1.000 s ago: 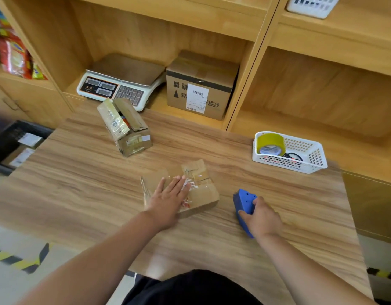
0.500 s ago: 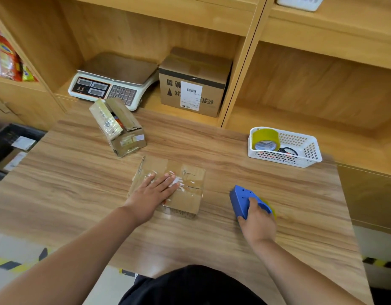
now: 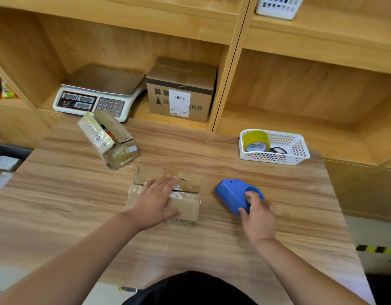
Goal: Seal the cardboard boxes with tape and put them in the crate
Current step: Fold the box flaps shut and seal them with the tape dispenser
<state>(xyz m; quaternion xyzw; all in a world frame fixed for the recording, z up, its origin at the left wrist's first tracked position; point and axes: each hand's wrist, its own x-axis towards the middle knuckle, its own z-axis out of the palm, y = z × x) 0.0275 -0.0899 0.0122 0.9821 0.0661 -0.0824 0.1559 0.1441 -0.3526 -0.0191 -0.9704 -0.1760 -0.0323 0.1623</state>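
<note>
A small cardboard box lies in the middle of the wooden table, its top flaps folded down with old tape on them. My left hand rests flat on its lid, thumb down the front side. My right hand grips a blue tape dispenser standing on the table just right of the box. A second cardboard box sits open and tilted at the back left. A dark crate shows at the far left edge, below table height.
A white basket with a yellow tape roll and scissors stands at the back right. In the shelf behind are a weighing scale and a labelled carton. Another white basket sits on the upper shelf.
The small box has slid and turned under my left hand, now squarer to me. My right hand has shifted its grip on the blue dispenser, whose blue side now shows.
</note>
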